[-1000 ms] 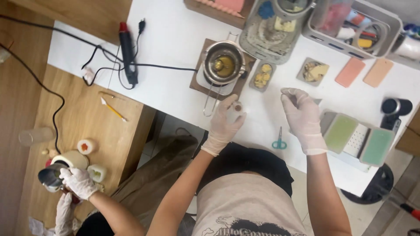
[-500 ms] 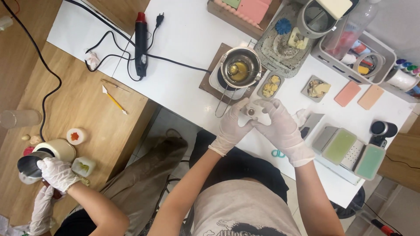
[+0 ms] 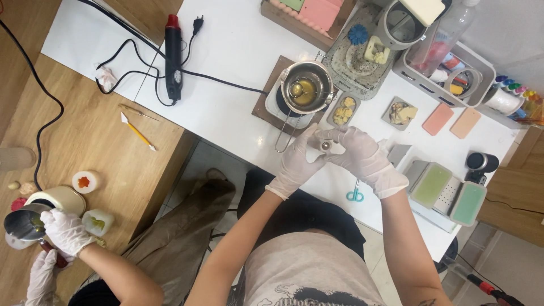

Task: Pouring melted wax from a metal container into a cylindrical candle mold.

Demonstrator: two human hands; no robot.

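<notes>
Both my hands wear white gloves and meet above the white table [image 3: 226, 113]. My left hand [image 3: 297, 161] and my right hand [image 3: 365, 158] pinch a small round metal piece [image 3: 325, 146] between their fingertips. Just beyond them stands a metal melting pot [image 3: 306, 88] with yellow liquid, on a small hot plate over a brown mat. A small tray with yellow wax bits [image 3: 343, 110] lies to the right of the pot.
A red and black heat tool [image 3: 172, 56] with cords lies at the left. Teal scissors [image 3: 355, 195] lie near my right wrist. Green and teal moulds [image 3: 450, 192] sit at the right. At the lower left another person's gloved hand [image 3: 67, 229] holds a metal cup [image 3: 22, 224].
My two hands came together from apart and now hold the small metal piece between them. The view shifted slightly. The other person keeps hold of the metal cup.
</notes>
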